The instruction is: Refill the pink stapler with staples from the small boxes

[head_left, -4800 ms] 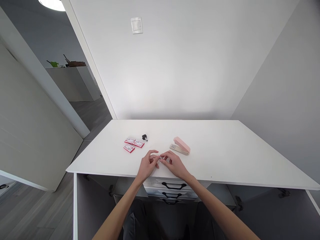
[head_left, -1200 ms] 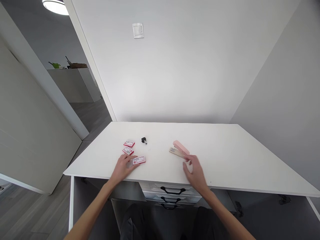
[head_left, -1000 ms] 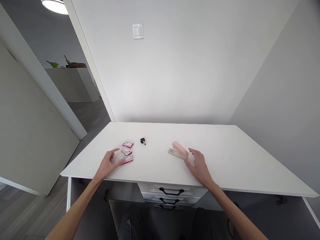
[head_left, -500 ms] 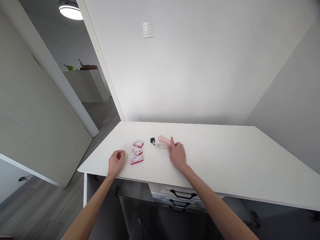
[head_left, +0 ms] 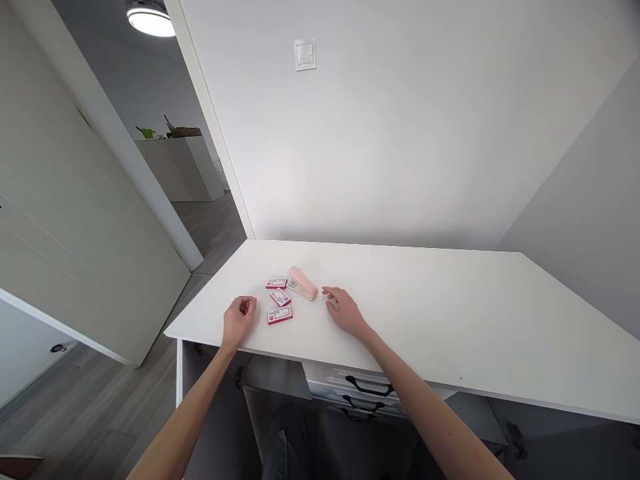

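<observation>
A pink stapler (head_left: 303, 283) lies slanted on the white tabletop, close to three small red-and-white boxes, the far box (head_left: 276, 283), the middle box (head_left: 281, 297) and the near box (head_left: 279, 315). Just right of the stapler, my right hand (head_left: 346, 312) hovers low or rests on the table, its fingers loosely apart and holding nothing I can see. Left of the boxes rests my left hand (head_left: 240, 321), fingers curled in with the thumb against them; nothing shows in it.
The white tabletop (head_left: 440, 307) stretches far to the right, against a wall with a light switch (head_left: 305, 54). Below its front edge are drawers with black handles (head_left: 370, 385) and dark cabinet space. A door (head_left: 75, 200) stands open at the left.
The stapler has moved left and turned, now beside the boxes, and my right hand has let go of it. The small black object is no longer visible. My left hand stays curled.
</observation>
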`<action>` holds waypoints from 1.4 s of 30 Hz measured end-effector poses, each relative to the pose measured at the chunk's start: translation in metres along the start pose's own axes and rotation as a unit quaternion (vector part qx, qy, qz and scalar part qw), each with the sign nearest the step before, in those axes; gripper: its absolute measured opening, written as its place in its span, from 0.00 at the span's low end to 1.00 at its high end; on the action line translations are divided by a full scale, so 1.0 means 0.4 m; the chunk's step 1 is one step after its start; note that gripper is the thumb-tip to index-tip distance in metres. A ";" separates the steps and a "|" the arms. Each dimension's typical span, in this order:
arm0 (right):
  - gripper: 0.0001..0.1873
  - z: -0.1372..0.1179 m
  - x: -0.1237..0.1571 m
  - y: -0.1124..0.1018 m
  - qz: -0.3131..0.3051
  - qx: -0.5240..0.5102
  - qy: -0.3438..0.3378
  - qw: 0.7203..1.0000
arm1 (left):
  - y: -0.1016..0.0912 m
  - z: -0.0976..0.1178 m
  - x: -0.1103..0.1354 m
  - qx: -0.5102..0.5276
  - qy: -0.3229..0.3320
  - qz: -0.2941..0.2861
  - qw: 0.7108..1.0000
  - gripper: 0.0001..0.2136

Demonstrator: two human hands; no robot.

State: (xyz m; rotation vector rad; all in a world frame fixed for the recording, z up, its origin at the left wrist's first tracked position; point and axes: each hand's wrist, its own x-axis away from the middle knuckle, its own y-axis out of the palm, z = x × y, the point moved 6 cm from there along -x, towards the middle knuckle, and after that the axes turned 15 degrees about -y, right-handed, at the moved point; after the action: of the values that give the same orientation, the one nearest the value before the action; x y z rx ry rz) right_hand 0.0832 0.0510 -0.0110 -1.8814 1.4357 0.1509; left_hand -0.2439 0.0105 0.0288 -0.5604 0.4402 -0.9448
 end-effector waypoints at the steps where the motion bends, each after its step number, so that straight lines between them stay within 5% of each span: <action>1: 0.23 -0.002 0.007 -0.006 0.003 -0.007 0.003 1.000 | 0.000 0.000 0.000 0.000 0.001 0.000 1.000 0.17; 14: 0.15 -0.045 0.076 -0.060 0.010 -0.049 0.002 0.999 | 0.001 0.016 0.013 -0.022 0.014 -0.005 1.000 0.16; 28: 0.15 0.072 0.306 -0.393 0.074 -0.016 0.127 0.989 | 0.005 0.021 0.012 -0.040 0.018 -0.011 0.999 0.17; 42: 0.14 0.051 0.340 -0.406 0.113 -0.004 0.183 0.977 | 0.010 0.029 0.009 -0.057 0.018 -0.023 0.998 0.18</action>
State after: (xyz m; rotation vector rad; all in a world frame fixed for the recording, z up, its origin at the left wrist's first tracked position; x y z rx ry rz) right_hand 0.2806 -0.0282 -0.0156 -1.8111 1.8996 -0.0868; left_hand -0.2329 0.0124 0.0350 -0.6605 0.5177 -0.9794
